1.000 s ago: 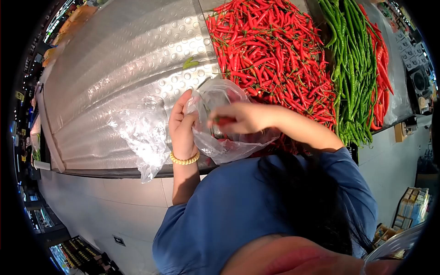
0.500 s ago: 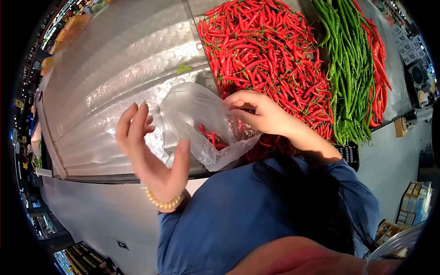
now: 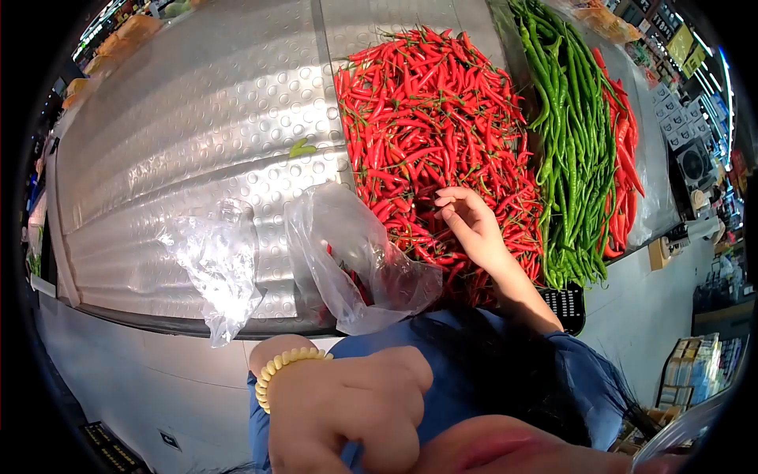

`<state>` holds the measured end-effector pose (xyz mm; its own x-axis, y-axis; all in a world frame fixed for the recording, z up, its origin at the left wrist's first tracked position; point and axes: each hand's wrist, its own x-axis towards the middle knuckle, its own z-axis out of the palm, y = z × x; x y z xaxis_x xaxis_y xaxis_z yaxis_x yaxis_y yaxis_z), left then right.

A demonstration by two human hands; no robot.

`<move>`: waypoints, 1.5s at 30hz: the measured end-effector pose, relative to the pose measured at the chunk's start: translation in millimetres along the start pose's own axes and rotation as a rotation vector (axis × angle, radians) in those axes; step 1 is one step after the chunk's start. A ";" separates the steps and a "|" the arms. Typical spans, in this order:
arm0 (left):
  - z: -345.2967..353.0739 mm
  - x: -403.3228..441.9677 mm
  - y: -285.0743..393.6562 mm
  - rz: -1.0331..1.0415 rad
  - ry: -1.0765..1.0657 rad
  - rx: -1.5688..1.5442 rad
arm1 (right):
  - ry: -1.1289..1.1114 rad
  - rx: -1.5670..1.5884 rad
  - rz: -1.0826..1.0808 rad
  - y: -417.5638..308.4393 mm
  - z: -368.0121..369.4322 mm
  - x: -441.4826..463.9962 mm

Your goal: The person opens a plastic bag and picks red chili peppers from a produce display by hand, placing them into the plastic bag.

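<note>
Over the pile of small red chilies (image 3: 442, 118), my right hand (image 3: 476, 233) has its thumb and fingers drawn together in a pinch. Whatever is between those fingertips blends into the chilies behind them. Left of it, a clear plastic bag (image 3: 324, 237) lies at the counter's front edge, its mouth partly spread. A few red chilies show inside the bag. My left hand (image 3: 347, 403), with a pale beaded bracelet (image 3: 288, 362), is raised close to my face, back of the hand up. Its fingers are curled, their tips hidden, and nothing sticks out of them.
Crumpled clear plastic (image 3: 217, 265) lies left of the bag on the dimpled metal counter (image 3: 197, 118). A small green piece (image 3: 302, 148) rests farther back. Long green chilies (image 3: 572, 158) and larger red ones (image 3: 624, 158) lie on the right. A black crate (image 3: 564, 308) shows below the counter edge.
My left hand has left the bag's side and come up toward my face, its fingers curling. My right hand has moved from the bag rightward onto the red chilies. The bag has sagged.
</note>
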<state>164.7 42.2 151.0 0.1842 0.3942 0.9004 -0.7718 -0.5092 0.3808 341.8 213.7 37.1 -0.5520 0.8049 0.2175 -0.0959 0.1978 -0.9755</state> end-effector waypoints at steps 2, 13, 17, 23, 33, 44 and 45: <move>-8.8 -1.3 -3.2 -0.014 -0.097 -0.076 | 0.041 0.010 -0.012 2.1 -2.6 5.9; -41.3 -40.5 19.2 -0.261 0.220 0.492 | 0.267 -0.794 -0.462 -39.9 1.4 115.4; -50.4 -85.5 9.2 -0.447 0.591 0.748 | 0.206 -1.072 -0.434 -20.5 4.4 150.0; -45.7 -123.0 18.7 -0.478 0.844 0.808 | 0.226 -0.926 -0.388 -33.1 -5.6 148.3; -68.0 -124.6 31.6 -0.132 1.032 0.715 | 0.433 0.545 -0.342 -79.4 -89.1 140.4; -65.6 -123.4 27.0 -0.327 1.071 0.789 | 0.075 -0.472 0.197 -48.5 -78.5 220.4; -65.1 -122.0 26.3 -0.341 1.081 0.798 | 0.043 -0.810 0.225 -46.0 -67.4 225.7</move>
<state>82.3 30.5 37.5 -0.5499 0.7902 0.2705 -0.1639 -0.4196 0.8928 277.5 423.9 133.3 -0.4530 0.8907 0.0374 0.6462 0.3570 -0.6745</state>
